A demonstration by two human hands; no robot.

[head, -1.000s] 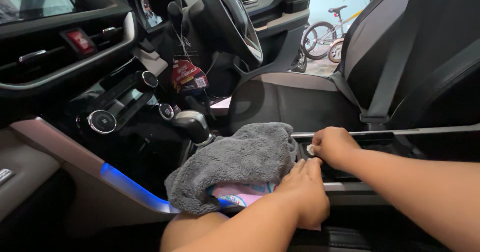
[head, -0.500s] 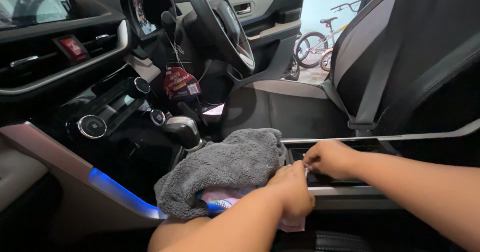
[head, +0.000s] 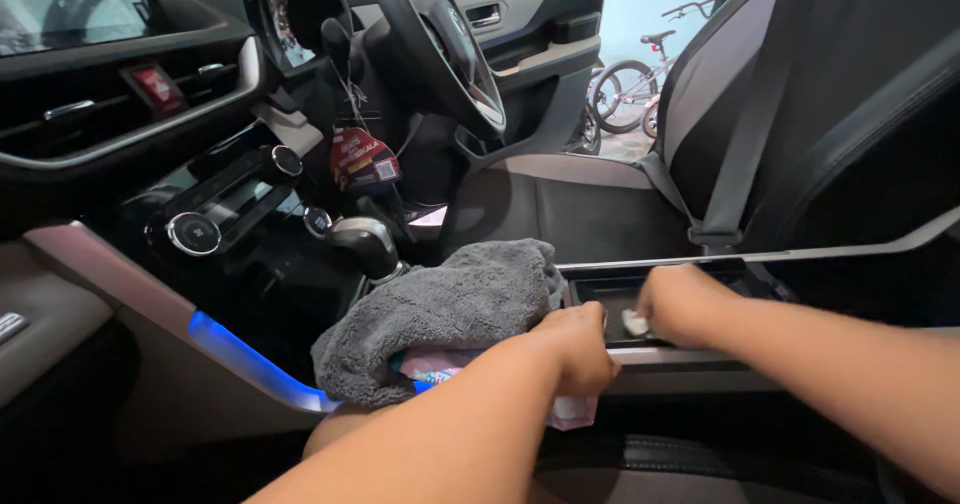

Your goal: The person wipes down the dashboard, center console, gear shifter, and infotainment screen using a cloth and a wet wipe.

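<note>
Dim cabin, daylight through the open door (head: pixel 650 24), blue glowing console strip (head: pixel 250 364).

Two hands show: the left hand (head: pixel 578 349) and the right hand (head: pixel 680 299). One grey cloth (head: pixel 450 309) lies just left of the left hand. One pink packet (head: pixel 570 411) sits under that hand. One small white wad (head: pixel 634 321) is pinched in the right hand. One gear knob (head: pixel 366 241) stands beyond the cloth, and two round dials (head: pixel 195 234) (head: pixel 286 160) lie farther left.
</note>
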